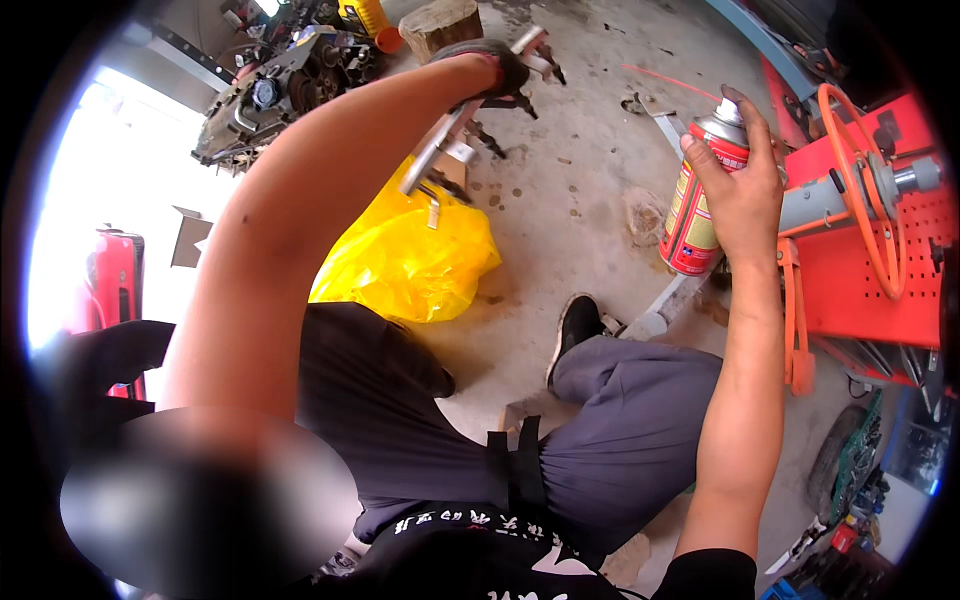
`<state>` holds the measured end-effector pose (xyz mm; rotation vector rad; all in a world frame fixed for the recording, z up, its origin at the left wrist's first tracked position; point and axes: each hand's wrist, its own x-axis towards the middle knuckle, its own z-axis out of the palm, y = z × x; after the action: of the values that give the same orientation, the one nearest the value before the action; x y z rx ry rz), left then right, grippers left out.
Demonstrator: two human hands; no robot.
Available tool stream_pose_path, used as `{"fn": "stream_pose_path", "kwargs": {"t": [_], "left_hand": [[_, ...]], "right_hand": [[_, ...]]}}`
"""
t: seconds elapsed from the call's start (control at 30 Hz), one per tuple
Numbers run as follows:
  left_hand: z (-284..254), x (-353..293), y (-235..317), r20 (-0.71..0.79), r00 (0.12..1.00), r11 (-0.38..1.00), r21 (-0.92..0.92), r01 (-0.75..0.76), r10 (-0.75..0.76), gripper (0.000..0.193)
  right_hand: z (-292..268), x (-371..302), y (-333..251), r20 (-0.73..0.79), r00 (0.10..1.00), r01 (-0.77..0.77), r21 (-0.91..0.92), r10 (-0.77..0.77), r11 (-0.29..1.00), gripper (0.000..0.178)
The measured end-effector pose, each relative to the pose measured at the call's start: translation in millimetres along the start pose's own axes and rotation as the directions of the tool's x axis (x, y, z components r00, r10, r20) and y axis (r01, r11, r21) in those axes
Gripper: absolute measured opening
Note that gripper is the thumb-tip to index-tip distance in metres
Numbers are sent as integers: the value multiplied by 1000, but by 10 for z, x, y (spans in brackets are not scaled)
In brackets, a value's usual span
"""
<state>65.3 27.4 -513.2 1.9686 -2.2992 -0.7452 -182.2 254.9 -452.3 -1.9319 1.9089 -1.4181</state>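
Note:
My left hand (492, 68), in a dark glove, is stretched out ahead and closed around a silver metal rail (432, 160). Several dark fittings stick out along the rail's right side; part of it is hidden behind the hand and forearm. My right hand (742, 185) is bare and wraps round a red and yellow spray can (690, 225), held slightly tilted. Its index finger rests on the nozzle at the top. From that nozzle a thin red straw (672, 80) points left toward the rail, with a gap between them. Any spray is too faint to make out.
Below the rail lies a yellow plastic bag (425, 265) on the concrete floor. An engine or gearbox assembly (265, 100) stands at the far left, near a wooden stump (440, 25) and a yellow jug (365, 18). Red equipment with an orange ring (835, 110) is at right.

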Motion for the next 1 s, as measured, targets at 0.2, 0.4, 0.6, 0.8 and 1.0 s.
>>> {"fn": "stream_pose_path", "kwargs": {"t": [0.2,0.4,0.6,0.8,1.0], "left_hand": [[-219,-23,-58,-169,985,999,27,-29,33,43],[-226,26,-233,24,998,854,-516,66,-62,47],[-364,-1288,-306,122,991,414,-900,133,-53,51],[-150,-1714,-768,212,971,324,-916,236,-109,58],[28,-1856,-1253,335,929,188,-914,360,-155,55]], "right_hand": [[-76,46,29,33,998,-48,105,45,993,61],[-46,74,71,-40,998,-44,198,53,979,64],[156,-25,432,35,945,-326,132,325,936,77],[1224,-754,1139,407,829,-191,-441,385,877,81],[2132,-1663,1504,429,789,-199,-499,440,843,82]]}}
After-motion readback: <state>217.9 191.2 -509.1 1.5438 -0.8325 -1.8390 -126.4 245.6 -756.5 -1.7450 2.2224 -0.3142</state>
